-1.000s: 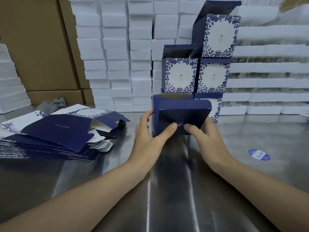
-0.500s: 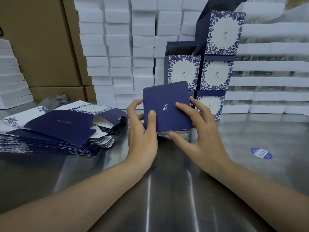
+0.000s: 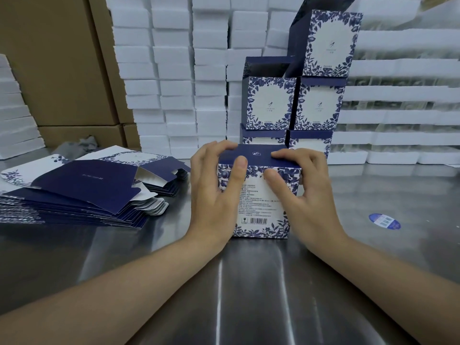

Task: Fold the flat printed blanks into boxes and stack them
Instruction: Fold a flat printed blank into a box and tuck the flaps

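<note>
Now upright box (image 3: 261, 195), navy top, floral barcode panel, both hands gripping.

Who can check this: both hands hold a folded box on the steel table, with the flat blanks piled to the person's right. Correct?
No. The head view shows the flat blanks piled to the person's left. The left hand and right hand do hold the folded box on the steel table.

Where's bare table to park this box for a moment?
Bare table lies right of the box, around the blue sticker. Left is crowded by the pile of flat blanks; behind, the stacked boxes stand close.
</note>
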Demonstrator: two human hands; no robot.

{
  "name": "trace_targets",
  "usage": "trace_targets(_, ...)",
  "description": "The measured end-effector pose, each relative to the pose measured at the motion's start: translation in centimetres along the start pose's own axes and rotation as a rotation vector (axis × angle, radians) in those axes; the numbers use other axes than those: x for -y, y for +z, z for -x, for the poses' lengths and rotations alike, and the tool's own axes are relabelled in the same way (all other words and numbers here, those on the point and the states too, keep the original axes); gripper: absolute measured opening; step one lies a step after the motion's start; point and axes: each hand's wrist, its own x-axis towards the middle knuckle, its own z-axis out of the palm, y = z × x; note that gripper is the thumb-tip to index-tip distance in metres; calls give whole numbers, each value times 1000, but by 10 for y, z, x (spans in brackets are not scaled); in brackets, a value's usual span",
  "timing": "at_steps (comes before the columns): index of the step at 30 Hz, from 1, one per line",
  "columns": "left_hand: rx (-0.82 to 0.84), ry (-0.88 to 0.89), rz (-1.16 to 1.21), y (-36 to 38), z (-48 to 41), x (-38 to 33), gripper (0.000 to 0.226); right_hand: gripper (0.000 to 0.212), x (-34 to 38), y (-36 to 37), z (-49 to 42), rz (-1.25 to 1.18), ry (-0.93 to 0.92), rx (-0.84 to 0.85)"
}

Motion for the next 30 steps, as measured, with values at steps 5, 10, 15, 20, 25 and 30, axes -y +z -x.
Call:
trace_targets(5,118,66,2,-1,5,1,16,32,-3,0,-1,11,-73,-19)
trace_targets(10,123,39,-7,-1,2,0,11,12,-5,2,-3,54,-74,29)
trace_targets(15,91,36,13,-2,0,1,9,12,-7,2,-3,2,-55,-17)
trace_targets(20,50,-110,113,-1,-6,2,10,10,-6,4,-5,-21,-5,-11)
trace_targets(25,47,-139,209,-1,-8,6,18,23,-10,5,-3,-53,106,14)
trace_targets(30,57,-19,139,-2,-4,5,29,18,-8,4,-1,-69,-5,10)
